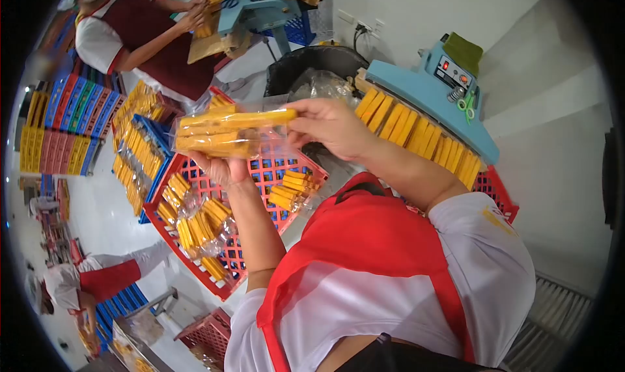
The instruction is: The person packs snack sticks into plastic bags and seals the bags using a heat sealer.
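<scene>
Above a red crate I hold up a clear plastic bag [265, 144] with several yellow, breadstick-like sticks [218, 141] lying side by side in it. My left hand [221, 169] supports the bag from below, fingers closed round its filled end and partly hidden behind it. My right hand [329, 128] is at the bag's other end, thumb and fingers pinched on the tip of the top yellow stick [273, 117], which reaches further out than the others. Close to my right forearm, a row of loose yellow sticks [416, 134] lies along the blue sealing machine [416, 89].
The red crate [301, 162] holds several filled bags [202, 227]. A blue crate [156, 180] with more bags stands to its left. Behind are a black bin [312, 63] and green scissors [467, 106] on the machine. Two co-workers [150, 43] work at the left.
</scene>
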`<action>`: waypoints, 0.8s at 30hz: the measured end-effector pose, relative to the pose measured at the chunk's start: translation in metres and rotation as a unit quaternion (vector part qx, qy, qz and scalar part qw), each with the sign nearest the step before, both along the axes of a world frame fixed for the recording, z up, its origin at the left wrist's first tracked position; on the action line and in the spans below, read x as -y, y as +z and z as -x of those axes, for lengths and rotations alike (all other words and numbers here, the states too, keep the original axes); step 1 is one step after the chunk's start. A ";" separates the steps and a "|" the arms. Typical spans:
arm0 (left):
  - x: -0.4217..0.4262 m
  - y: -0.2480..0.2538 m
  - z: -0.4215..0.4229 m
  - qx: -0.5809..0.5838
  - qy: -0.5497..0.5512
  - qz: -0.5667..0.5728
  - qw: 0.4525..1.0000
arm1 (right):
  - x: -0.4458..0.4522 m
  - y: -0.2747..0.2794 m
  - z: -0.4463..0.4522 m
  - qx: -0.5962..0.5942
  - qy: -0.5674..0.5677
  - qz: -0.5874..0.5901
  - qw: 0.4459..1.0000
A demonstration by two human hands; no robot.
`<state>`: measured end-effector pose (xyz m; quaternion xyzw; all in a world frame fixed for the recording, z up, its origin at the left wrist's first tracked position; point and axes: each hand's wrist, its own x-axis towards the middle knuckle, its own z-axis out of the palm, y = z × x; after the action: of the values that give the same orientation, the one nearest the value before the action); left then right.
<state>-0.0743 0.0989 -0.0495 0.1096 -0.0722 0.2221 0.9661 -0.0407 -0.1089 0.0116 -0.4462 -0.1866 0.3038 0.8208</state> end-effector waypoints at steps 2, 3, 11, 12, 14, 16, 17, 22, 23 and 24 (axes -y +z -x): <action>0.005 -0.011 -0.023 -0.010 -0.019 0.016 1.000 | 0.036 0.003 -0.002 0.003 -0.037 0.054 0.998; 0.009 -0.013 -0.034 -0.011 -0.022 0.014 1.000 | 0.058 0.003 -0.003 0.005 -0.061 0.093 0.994; 0.058 -0.023 -0.099 -0.049 -0.084 0.037 0.995 | 0.215 -0.091 0.013 0.164 -0.267 0.441 0.841; 0.067 -0.025 -0.104 -0.055 -0.092 0.016 0.994 | 0.221 -0.106 0.016 0.161 -0.270 0.438 0.842; 0.079 -0.030 -0.114 -0.074 -0.100 0.002 0.992 | 0.227 -0.126 0.022 0.441 -0.235 0.562 0.659; 0.092 -0.028 -0.118 -0.070 -0.100 -0.011 0.992 | 0.228 -0.128 0.024 0.439 -0.228 0.579 0.648; 0.097 -0.027 -0.119 -0.065 -0.101 0.001 0.993 | 0.227 -0.127 0.024 0.435 -0.218 0.602 0.633; 0.114 -0.029 -0.116 -0.077 -0.142 0.024 0.987 | 0.192 -0.040 0.013 0.473 -0.263 0.503 0.674; 0.120 -0.027 -0.114 -0.089 -0.152 0.025 0.984 | 0.180 -0.031 0.009 0.481 -0.266 0.434 0.714; 0.128 -0.023 -0.111 -0.092 -0.143 0.017 0.985 | 0.166 -0.027 0.005 0.483 -0.268 0.435 0.711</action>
<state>0.0368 -0.0287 -0.0729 0.1021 0.0059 0.0720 0.9922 -0.0462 -0.2748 -0.0156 -0.8711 -0.2774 -0.1379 0.3812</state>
